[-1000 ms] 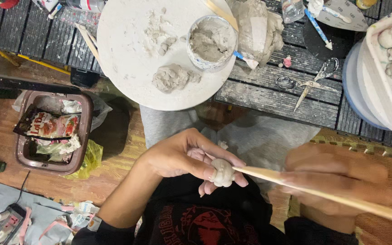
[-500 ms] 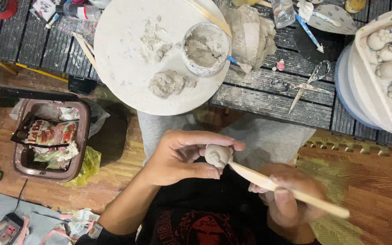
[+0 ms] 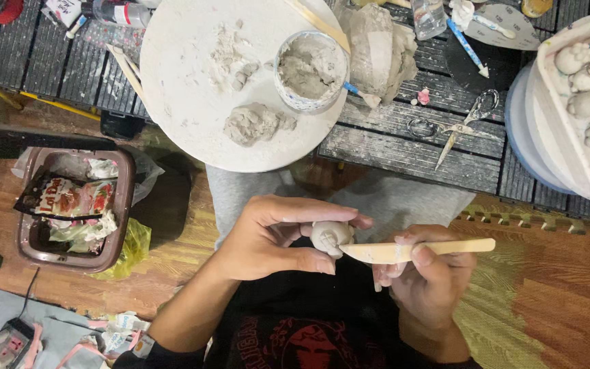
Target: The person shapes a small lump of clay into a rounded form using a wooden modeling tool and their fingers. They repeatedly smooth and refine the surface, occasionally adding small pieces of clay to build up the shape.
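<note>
- Here, a small clay ball (image 3: 331, 237) is pinched in the left hand (image 3: 268, 239), over the lap.
- A wooden modelling stick (image 3: 418, 250) (flat-bladed) is gripped by the right hand (image 3: 428, 280), its tip touching the ball.

Both hands are up in front of the torso, over the lap. The left hand (image 3: 274, 236) comes in from the lower left on a bare forearm that runs diagonally up from the elbow. Its fingers curl inward, index finger stretched across the top and thumb tucked under, pinching something small between them. The right hand (image 3: 421, 273) sits just to the right and a bit lower, wrist bent, forearm rising from the bottom edge. Its fingers are folded into a loose fist, with thumb and index finger clamped in a pen-style grip. The two hands are close, fingertips nearly meeting, palms roughly facing each other.
</note>
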A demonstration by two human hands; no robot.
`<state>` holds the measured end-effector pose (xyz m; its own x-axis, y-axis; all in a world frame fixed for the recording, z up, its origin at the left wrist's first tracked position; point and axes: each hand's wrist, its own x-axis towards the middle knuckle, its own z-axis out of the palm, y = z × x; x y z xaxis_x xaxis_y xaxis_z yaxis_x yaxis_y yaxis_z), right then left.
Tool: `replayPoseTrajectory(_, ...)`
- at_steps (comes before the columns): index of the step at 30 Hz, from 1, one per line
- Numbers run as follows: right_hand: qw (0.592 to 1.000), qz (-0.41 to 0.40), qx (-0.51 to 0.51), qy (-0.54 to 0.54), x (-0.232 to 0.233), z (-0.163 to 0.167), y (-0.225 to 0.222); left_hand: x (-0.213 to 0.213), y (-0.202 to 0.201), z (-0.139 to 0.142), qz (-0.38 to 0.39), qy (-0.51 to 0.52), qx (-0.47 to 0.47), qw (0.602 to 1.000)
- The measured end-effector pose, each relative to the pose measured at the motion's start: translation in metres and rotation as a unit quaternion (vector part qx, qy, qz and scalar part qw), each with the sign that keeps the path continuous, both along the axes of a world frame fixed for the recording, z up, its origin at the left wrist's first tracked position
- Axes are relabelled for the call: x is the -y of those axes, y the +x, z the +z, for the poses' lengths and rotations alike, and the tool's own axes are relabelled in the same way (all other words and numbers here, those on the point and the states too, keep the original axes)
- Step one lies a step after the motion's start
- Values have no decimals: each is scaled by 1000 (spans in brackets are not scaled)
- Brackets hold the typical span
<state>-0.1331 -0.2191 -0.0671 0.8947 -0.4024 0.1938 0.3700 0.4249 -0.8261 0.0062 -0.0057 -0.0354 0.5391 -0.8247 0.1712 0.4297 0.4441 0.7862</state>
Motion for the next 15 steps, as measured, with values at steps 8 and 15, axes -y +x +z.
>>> replayPoseTrajectory(8, 999, 21, 46, 15, 11, -6, 12, -1, 3, 19, 68, 104, 107, 986)
replayPoseTrajectory(15, 1000, 12, 0, 12, 18, -9, 8, -3, 15, 30, 67, 291, 182, 937)
